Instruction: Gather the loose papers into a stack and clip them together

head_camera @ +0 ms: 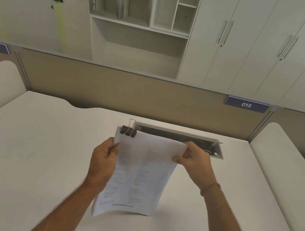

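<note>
A stack of printed white papers (137,175) hangs in the air above the white desk (30,155), held upright by both hands. A black binder clip (128,131) with silver wire handles grips the stack's top left corner. My left hand (102,162) pinches the left edge just below the clip. My right hand (194,162) holds the top right corner, thumb in front, and wears a gold bracelet on the wrist. The bottom of the stack curls free.
An open cable tray (180,137) is set into the desk behind the papers. A tan partition (131,91) with a "015" label (246,105) closes the back. Rounded white side dividers (287,170) stand left and right. Cupboards and shelves rise beyond.
</note>
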Action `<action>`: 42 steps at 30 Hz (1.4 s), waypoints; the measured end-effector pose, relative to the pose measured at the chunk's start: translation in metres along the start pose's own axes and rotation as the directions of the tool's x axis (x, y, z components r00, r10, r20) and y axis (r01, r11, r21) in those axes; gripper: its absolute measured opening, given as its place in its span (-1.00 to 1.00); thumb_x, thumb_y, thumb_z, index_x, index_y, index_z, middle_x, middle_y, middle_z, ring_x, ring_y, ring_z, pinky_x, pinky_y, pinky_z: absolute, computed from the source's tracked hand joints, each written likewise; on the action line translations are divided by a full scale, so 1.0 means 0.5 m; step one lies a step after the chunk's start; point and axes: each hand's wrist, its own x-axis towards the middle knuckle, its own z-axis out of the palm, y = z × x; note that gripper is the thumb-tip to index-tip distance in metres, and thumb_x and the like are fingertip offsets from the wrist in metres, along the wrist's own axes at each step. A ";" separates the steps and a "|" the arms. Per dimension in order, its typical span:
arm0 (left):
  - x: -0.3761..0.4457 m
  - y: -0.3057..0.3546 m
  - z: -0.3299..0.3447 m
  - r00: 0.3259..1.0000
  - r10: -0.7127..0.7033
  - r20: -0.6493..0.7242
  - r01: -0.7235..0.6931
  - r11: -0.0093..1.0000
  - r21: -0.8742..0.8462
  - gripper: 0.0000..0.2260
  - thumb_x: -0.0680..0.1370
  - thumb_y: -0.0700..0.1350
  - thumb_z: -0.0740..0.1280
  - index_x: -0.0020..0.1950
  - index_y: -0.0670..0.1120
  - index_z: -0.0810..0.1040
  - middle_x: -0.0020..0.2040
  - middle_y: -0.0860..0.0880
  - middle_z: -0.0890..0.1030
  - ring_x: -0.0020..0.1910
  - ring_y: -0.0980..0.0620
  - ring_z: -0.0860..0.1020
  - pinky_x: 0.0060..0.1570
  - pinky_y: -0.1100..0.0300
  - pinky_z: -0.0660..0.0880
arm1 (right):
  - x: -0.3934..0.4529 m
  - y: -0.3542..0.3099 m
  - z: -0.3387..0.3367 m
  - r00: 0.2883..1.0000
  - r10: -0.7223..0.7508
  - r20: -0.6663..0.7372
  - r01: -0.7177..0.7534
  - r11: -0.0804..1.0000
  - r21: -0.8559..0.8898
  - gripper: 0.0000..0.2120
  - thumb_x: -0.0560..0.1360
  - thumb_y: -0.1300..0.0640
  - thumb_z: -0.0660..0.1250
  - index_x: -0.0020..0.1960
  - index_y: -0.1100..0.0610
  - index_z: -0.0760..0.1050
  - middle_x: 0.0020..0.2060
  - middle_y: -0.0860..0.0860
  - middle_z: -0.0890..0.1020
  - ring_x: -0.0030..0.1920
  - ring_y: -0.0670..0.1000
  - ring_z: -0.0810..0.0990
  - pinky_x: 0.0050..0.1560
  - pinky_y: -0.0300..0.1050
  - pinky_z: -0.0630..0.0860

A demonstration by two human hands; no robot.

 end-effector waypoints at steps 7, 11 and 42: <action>0.032 0.003 -0.044 0.999 -0.034 -0.024 0.032 0.997 -0.070 -0.80 0.70 -0.12 0.21 -0.01 -0.04 0.62 -0.13 0.03 0.68 -0.12 -0.06 0.59 -0.16 0.03 0.51 | -0.033 0.068 0.128 0.989 0.106 0.108 -0.145 0.868 0.474 -0.80 0.44 0.24 0.52 0.06 0.20 0.68 -0.01 0.10 0.75 0.06 0.19 0.70 0.17 0.18 0.62; 0.066 0.005 -0.076 0.998 -0.051 -0.042 0.046 0.993 -0.107 -0.80 0.70 -0.12 0.22 0.01 -0.08 0.62 -0.07 -0.08 0.68 -0.09 -0.10 0.60 -0.12 -0.02 0.54 | -0.056 0.091 0.197 0.959 0.148 0.243 -0.262 0.792 0.551 -0.72 0.46 0.25 0.50 0.16 0.24 0.64 0.08 0.15 0.73 0.16 0.24 0.66 0.22 0.16 0.60; 0.375 -0.266 -0.244 0.923 -0.384 -0.010 0.382 0.913 0.144 -0.68 0.61 -0.42 0.15 0.20 -0.12 0.54 0.08 -0.13 0.69 -0.05 -0.08 0.71 -0.19 0.03 0.71 | 0.305 -0.049 0.550 0.893 0.447 0.057 -0.445 0.856 0.263 -0.72 0.61 0.32 0.20 0.30 0.17 0.48 0.11 0.05 0.59 0.03 0.08 0.54 0.23 0.08 0.55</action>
